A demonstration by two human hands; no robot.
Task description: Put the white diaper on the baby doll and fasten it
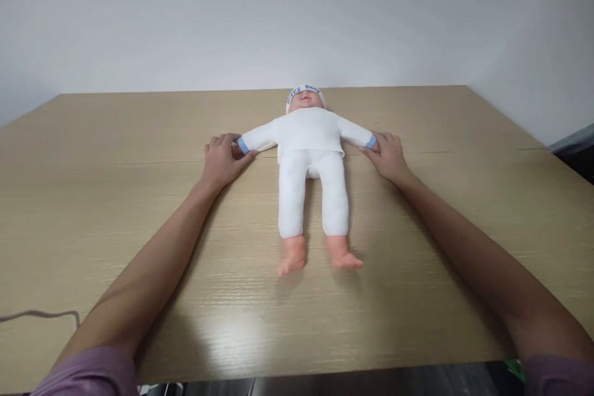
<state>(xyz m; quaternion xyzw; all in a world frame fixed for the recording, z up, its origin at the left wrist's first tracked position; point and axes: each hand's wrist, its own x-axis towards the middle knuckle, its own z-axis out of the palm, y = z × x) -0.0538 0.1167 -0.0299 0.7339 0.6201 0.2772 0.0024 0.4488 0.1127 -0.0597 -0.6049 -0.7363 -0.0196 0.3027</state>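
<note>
A baby doll (310,133) lies on its back on the wooden table, its head away from me and its bare feet toward me. It wears a white top and trousers with blue cuffs, and a white hat (305,88) with blue lettering. Both doll arms are stretched out sideways. My left hand (224,158) is closed around the doll's hand at the left cuff, with the thumb along the sleeve. At the other cuff, my right hand (390,156) grips the doll's other hand. The doll's hands are mostly hidden by my fingers.
The wooden table (185,117) reaches back to a pale wall (297,12). A thin seam crosses it near the doll's arms. A cable (41,314) lies at the left front. Past the right edge is a dark object (578,148).
</note>
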